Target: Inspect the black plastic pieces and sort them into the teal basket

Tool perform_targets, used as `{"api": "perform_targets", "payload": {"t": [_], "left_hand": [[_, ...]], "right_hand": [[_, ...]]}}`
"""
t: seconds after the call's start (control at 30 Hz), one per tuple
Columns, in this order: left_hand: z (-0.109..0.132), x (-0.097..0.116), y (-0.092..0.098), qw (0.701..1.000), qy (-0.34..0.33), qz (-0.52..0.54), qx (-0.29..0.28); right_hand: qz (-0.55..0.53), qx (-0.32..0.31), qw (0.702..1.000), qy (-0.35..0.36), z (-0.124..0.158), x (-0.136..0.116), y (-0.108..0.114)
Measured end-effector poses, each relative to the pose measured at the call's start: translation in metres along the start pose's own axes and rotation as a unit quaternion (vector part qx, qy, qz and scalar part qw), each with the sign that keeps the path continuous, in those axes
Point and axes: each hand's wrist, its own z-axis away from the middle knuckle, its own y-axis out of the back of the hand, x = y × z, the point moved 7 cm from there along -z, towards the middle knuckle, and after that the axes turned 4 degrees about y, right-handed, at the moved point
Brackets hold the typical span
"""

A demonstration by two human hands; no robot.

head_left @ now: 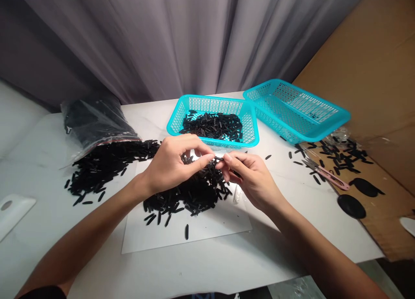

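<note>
Between the fingertips of both hands is a small black strip [218,158], held level. My left hand [181,162] pinches its left end with thumb and forefinger. On the other end, my right hand [244,171] closes its thumb and fingers. Right below them lies a heap of black strips [194,195] on a white sheet [223,227]. One strip [187,232] lies apart near the sheet's front edge. Just behind the hands stands a turquoise basket [254,126] with many black strips inside. What the strips are made of is not clear.
A clear zip bag [94,117] of black pieces lies at left, with loose strips spilling before it. A second turquoise basket [333,117] stands tilted at right. Pink-handled scissors [330,178], scattered strips and black round pieces [352,206] lie near the cardboard [379,221].
</note>
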Motion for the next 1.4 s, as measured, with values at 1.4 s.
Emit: {"api": "perform_targets", "payload": {"t": [1.4], "left_hand": [[-0.003,-0.003,-0.010,0.989,-0.143,-0.022,0.003]], "right_hand": [[-0.016,-0.044,0.998,-0.038,-0.005,0.007,-0.002]]}}
